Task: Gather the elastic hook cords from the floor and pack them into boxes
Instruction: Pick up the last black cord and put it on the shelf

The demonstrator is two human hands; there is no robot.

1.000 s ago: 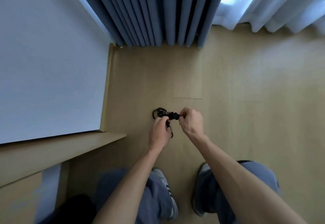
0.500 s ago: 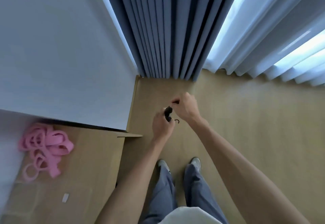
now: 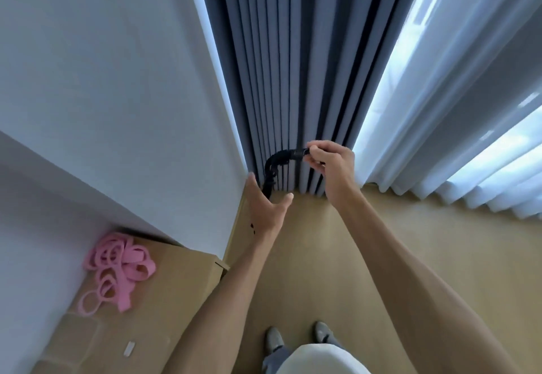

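**Black bungee bundle in the air, one pinch away from hitting the floor**

Black elastic hook cord (image 3: 274, 168), bunched into a short curved bundle, is up at chest height in front of the dark grey pleated curtain (image 3: 278, 65). The right hand (image 3: 331, 165) pinches its top end between thumb and curled fingers. The left hand (image 3: 267, 209) sits under the lower end with fingers spread and relaxed, more cupping than gripping, so really only one end is secured.

My guess at the risks: the bundle could spring loose and uncoil, or a hook could catch the curtain folds since it hangs right against them. If the pinch slips, it lands back on the tan wood floor (image 3: 410, 241).

Around: an open brown cardboard box (image 3: 164, 300) at lower left, against the white wall (image 3: 102, 80), with a heap of pink flat loop bands (image 3: 117, 268) inside. Nothing stands between cord and box apart from the left arm. Sheer white curtain (image 3: 454, 109) on the right, grey shoes (image 3: 274, 340) below.
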